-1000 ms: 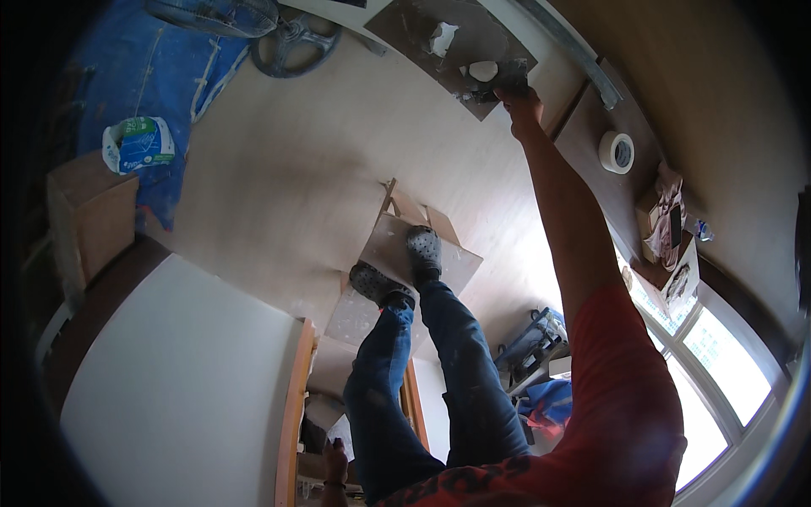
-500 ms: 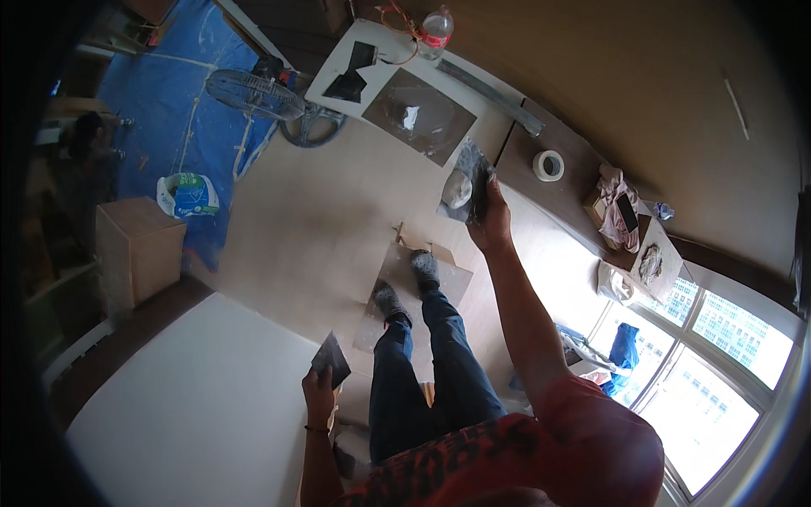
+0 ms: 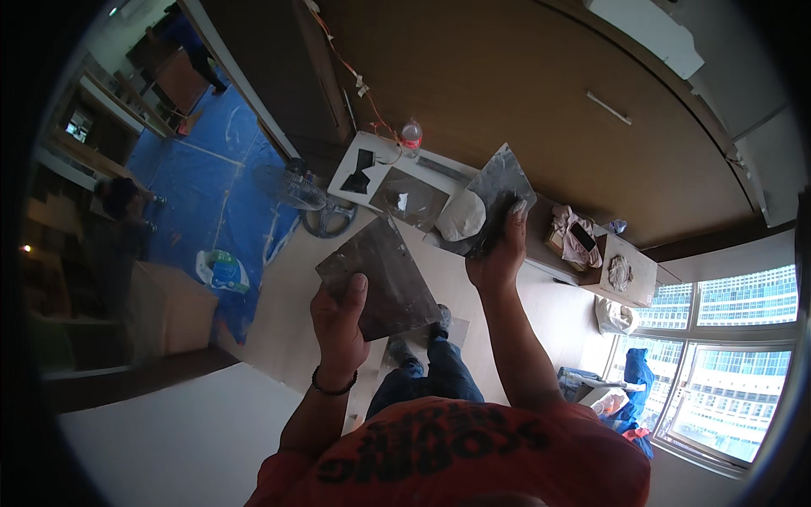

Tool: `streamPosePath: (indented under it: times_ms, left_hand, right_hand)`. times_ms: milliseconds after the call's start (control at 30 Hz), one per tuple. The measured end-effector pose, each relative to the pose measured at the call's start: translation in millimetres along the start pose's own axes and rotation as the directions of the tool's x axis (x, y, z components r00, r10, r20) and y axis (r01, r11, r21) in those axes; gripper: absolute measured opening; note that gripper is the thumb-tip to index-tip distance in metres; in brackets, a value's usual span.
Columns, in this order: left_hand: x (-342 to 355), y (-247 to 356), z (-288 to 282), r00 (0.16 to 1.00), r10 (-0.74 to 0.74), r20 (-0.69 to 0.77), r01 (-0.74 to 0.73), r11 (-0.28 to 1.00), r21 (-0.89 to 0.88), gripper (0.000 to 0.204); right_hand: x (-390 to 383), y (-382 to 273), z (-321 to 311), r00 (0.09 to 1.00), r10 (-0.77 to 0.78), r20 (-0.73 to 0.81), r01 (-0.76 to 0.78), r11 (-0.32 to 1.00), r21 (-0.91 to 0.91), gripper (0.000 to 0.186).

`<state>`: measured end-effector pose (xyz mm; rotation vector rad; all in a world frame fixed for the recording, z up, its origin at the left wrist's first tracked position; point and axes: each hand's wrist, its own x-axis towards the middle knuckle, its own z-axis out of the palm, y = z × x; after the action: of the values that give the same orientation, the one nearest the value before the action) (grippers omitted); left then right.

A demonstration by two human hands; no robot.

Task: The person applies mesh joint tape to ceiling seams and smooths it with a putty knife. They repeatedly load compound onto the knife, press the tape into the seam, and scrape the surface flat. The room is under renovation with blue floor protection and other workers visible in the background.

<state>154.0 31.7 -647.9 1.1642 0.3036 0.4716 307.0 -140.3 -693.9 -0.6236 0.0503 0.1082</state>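
My left hand [image 3: 339,329] grips a thin grey scraper plate [image 3: 384,279] by its lower left edge, thumb on the face. The plate is smeared and tilted, held at chest height. My right hand [image 3: 501,245] is closed on a second grey scraper plate [image 3: 505,179], and its fingers press against that plate's dark, smudged part. A white lump of putty [image 3: 462,216] sticks to the left side of this plate. The two plates are close together but apart. Beyond them lies a brown smeared board [image 3: 414,201] on a white panel [image 3: 351,152].
A bottle [image 3: 411,135] stands beside an orange cord [image 3: 361,86]. At left are a fan [image 3: 291,188], blue floor sheeting [image 3: 198,152], a box [image 3: 169,313] and a crouching person [image 3: 122,203]. A cloth with a phone [image 3: 581,237] rests near the window [image 3: 735,372]. My feet [image 3: 405,359] are on a board.
My left hand has risen with its scraper plate toward the right hand's plate. The right-hand plate has turned, its putty still on it. The view has tilted up.
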Motion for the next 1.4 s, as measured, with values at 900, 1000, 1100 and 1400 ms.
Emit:
streamPosePath:
  times_ms: [900, 1000, 1100, 1400]
  left_hand:
    - [4, 61, 36, 0.507, 0.791, 0.341, -0.822, 0.563, -0.083, 0.027]
    - [-11, 64, 39, 0.237, 0.655, 0.717, -0.928, 0.372, -0.034, 0.029]
    - [-20, 56, 31, 0.34, 0.528, 0.778, -0.913, 0.385, 0.137, 0.04]
    - [-5, 34, -58, 0.512, 0.267, 0.816, -0.859, 0.175, 0.482, 0.056]
  right_hand:
    - [-102, -67, 68, 0.963, 0.264, 0.06, -0.258, 0.962, -0.091, 0.048]
    - [-99, -51, 51, 0.886, 0.425, 0.185, -0.452, 0.881, 0.142, 0.051]
    - [-109, -54, 63, 0.858, 0.475, 0.196, -0.508, 0.841, 0.187, 0.05]
    - [-122, -60, 66, 0.923, 0.384, -0.026, -0.384, 0.923, 0.015, 0.046]
